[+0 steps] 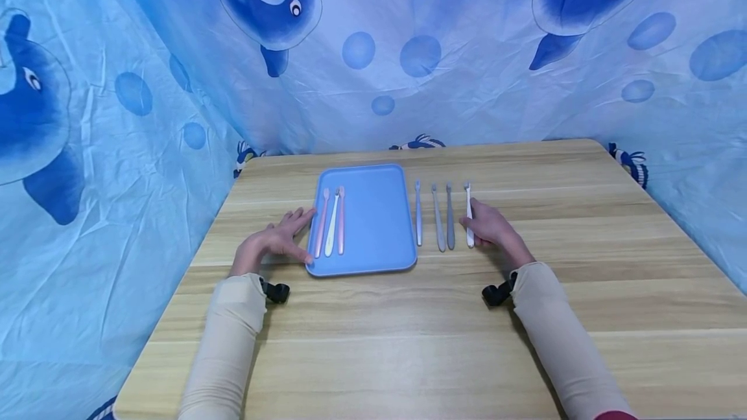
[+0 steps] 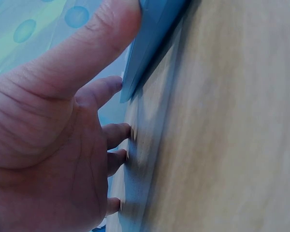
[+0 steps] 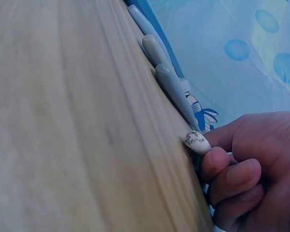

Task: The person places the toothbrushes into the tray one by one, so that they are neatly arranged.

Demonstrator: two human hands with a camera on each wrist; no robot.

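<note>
My right hand [image 1: 490, 222] pinches the handle of a white toothbrush [image 1: 469, 196] at the right end of a row on the table. In the right wrist view the rounded handle end of that white toothbrush [image 3: 197, 142] shows between thumb and fingers, low over the wood. My left hand [image 1: 280, 236] is spread at the left side of a blue tray [image 1: 376, 212], thumb and index fingertip at its rim. Inside the tray lie a pink toothbrush [image 1: 321, 225], a pale yellow-white toothbrush [image 1: 331, 229] and another pink toothbrush [image 1: 341, 222], side by side.
Between tray and right hand lie a bluish toothbrush [image 1: 418, 216], a light grey toothbrush [image 1: 439, 222] and a darker grey toothbrush [image 1: 450, 219], roughly parallel. The wooden table [image 1: 373, 342] backs onto a blue dolphin-print curtain [image 1: 373, 83].
</note>
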